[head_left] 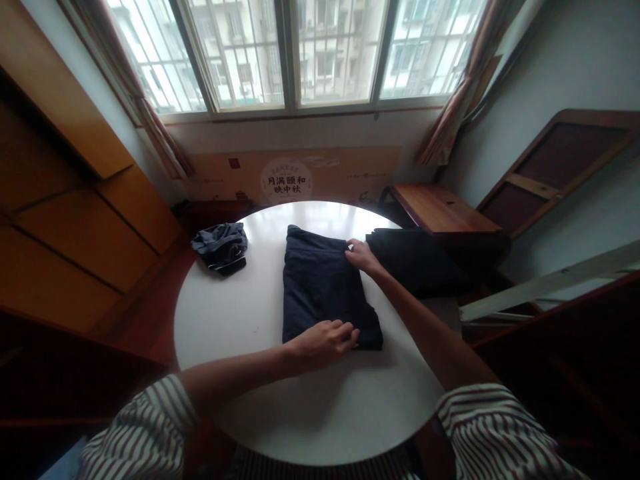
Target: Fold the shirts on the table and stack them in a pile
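Folded dark navy trousers (pixel 323 283) lie flat on the round white table (pixel 215 320), with the waistband end toward the window. My left hand (pixel 327 339) is at the near edge of the trousers, its fingers curled down on the cloth; the fingertips are partly hidden. At the far right corner, my right hand (pixel 361 255) pinches the edge of the waistband between thumb and fingers. Close beside my right forearm sits a pile of folded black cloth (pixel 413 260) at the table's right side.
A crumpled grey and black garment (pixel 221 248) lies at the table's left edge. Beyond the table are a wooden bench or low table (pixel 445 208), a printed banner (pixel 345 167) and a barred window (pixel 335 53). Orange-brown cabinets (pixel 75 227) stand at left.
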Action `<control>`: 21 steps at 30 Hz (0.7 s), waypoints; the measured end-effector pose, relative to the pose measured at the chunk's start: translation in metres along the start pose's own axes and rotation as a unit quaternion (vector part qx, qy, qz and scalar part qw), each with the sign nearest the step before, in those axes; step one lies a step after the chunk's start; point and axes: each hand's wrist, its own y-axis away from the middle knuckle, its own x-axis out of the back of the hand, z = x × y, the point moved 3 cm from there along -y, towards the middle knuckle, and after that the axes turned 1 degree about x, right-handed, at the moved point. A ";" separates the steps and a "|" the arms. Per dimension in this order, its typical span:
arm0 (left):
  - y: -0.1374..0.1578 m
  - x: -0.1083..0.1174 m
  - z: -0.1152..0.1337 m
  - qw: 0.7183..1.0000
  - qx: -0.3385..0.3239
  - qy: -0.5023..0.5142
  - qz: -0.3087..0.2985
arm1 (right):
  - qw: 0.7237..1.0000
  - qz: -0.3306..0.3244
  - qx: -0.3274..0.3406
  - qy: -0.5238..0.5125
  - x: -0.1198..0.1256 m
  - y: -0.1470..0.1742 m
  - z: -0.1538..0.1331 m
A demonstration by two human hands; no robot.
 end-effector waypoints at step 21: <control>0.071 0.020 -0.014 0.962 0.272 -0.017 -0.014 | 0.931 -0.168 0.292 0.139 -0.099 0.008 -0.098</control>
